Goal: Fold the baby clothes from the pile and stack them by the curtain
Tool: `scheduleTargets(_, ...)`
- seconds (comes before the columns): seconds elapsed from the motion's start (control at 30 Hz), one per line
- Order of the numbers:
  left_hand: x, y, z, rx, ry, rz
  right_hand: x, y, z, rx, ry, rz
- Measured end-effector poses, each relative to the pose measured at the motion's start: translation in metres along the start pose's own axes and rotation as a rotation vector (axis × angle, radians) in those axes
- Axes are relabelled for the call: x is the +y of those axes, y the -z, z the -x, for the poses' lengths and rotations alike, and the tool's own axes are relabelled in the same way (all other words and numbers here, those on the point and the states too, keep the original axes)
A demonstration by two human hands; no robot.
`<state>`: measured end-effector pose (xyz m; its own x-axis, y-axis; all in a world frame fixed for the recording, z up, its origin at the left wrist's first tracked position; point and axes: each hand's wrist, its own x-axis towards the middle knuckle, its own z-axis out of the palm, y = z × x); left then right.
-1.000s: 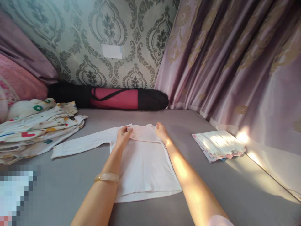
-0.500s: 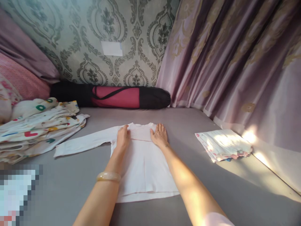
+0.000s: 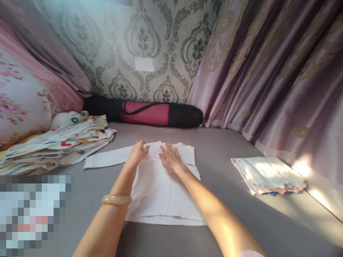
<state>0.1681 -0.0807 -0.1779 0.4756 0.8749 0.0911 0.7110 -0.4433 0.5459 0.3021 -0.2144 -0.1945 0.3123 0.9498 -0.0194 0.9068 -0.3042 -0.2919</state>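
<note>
A white long-sleeved shirt lies spread on the grey bed surface, its neckline at the far end and its hem toward me. One sleeve stretches out to the left; the other is folded in across the upper chest. At the left shoulder, my left hand, with a pale bangle on the forearm, has its fingers curled on the fabric, the fingertips partly hidden. My right hand lies flat on the upper chest, fingers spread, just right of the left hand.
Patterned clothes are heaped at the left beside a floral pillow. A black and dark-pink roll bag rests along the wall. Folded white cloth lies at the right near the curtain. A blurred object occupies the lower left.
My right hand has slid leftward from the right shoulder to the middle of the upper chest. The left hand remains at the left shoulder. The view has turned slightly left.
</note>
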Motion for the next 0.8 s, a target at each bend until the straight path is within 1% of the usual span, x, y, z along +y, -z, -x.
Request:
scheduleTargets(0.1,-0.026,0.024,0.004,0.008,0.049,-0.075,-0.007,-0.013,0.001,-0.043,-0.009,-0.004)
scheduleTargets(0.2,-0.062,0.042,0.011,0.055,0.136,-0.156,-0.004,-0.014,0.001,-0.026,0.001,0.001)
scheduleTargets(0.3,-0.094,0.050,0.020,0.171,0.298,-0.237,-0.003,-0.005,-0.003,-0.102,-0.005,-0.025)
scheduleTargets(0.33,-0.102,0.052,0.024,0.225,0.364,-0.255,-0.004,-0.003,-0.005,-0.124,-0.012,-0.034)
scheduleTargets(0.37,-0.108,0.054,0.027,0.278,0.428,-0.266,-0.006,-0.001,-0.007,-0.119,-0.011,-0.037)
scheduleTargets(0.43,-0.114,0.057,0.034,0.356,0.536,-0.269,-0.011,-0.004,-0.012,-0.056,0.018,-0.023)
scheduleTargets(0.47,-0.115,0.059,0.036,0.371,0.579,-0.265,-0.013,-0.007,-0.014,-0.021,0.040,-0.009)
scheduleTargets(0.5,-0.116,0.061,0.038,0.373,0.616,-0.257,-0.015,-0.012,-0.015,0.000,0.059,0.003)
scheduleTargets(0.57,-0.116,0.064,0.040,0.362,0.670,-0.237,-0.016,-0.020,-0.016,-0.006,0.074,0.013)
scheduleTargets(0.67,-0.117,0.066,0.039,0.368,0.694,-0.200,-0.016,-0.024,-0.018,-0.052,0.074,0.011)
scheduleTargets(0.73,-0.121,0.066,0.037,0.404,0.694,-0.169,-0.018,-0.018,-0.021,-0.088,0.060,-0.002)
scheduleTargets(0.8,-0.126,0.065,0.035,0.436,0.697,-0.128,-0.023,-0.012,-0.026,-0.070,0.043,-0.002)
